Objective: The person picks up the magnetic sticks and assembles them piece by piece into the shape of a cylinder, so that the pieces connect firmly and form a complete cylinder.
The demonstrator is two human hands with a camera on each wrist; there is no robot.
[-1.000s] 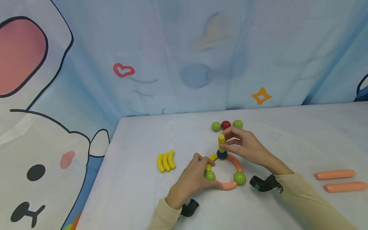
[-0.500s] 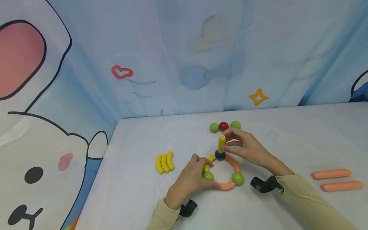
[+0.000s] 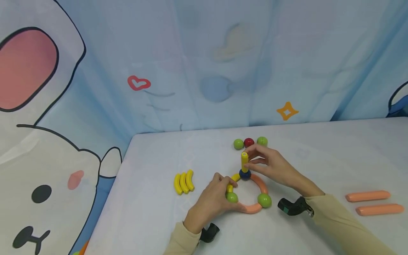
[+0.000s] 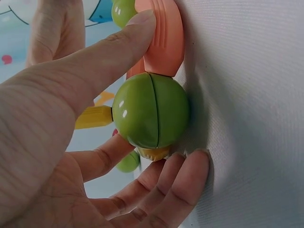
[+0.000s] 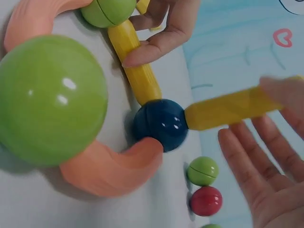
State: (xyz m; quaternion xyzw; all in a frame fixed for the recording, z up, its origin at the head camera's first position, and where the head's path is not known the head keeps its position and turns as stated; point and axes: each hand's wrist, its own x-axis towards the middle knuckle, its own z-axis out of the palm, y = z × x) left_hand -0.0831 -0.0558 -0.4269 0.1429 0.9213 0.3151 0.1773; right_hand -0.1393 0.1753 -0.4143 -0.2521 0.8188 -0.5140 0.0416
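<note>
A ring of curved rods and balls lies on the table. My left hand (image 3: 213, 196) grips its left side, thumb on the front orange curved rod (image 4: 166, 42), fingers by the yellow curved rod (image 5: 135, 64) and around the left green ball (image 4: 152, 110). At the ring's far point sits a dark blue ball (image 5: 161, 124), with a yellow rod (image 3: 244, 161) standing upright on it. My right hand (image 3: 275, 166) pinches this upright rod between thumb and fingers. Another orange curved rod (image 3: 259, 184) runs from the blue ball to the right green ball (image 3: 264, 200).
Several yellow curved rods (image 3: 183, 182) lie to the left. Behind the ring are two green balls (image 3: 238, 144) with a red ball (image 3: 249, 142) between them. Two straight orange rods (image 3: 368, 196) lie at the right on the white table (image 3: 149, 226).
The head view has shifted slightly. Both hands keep their holds, and the upright yellow rod stays on the blue ball.
</note>
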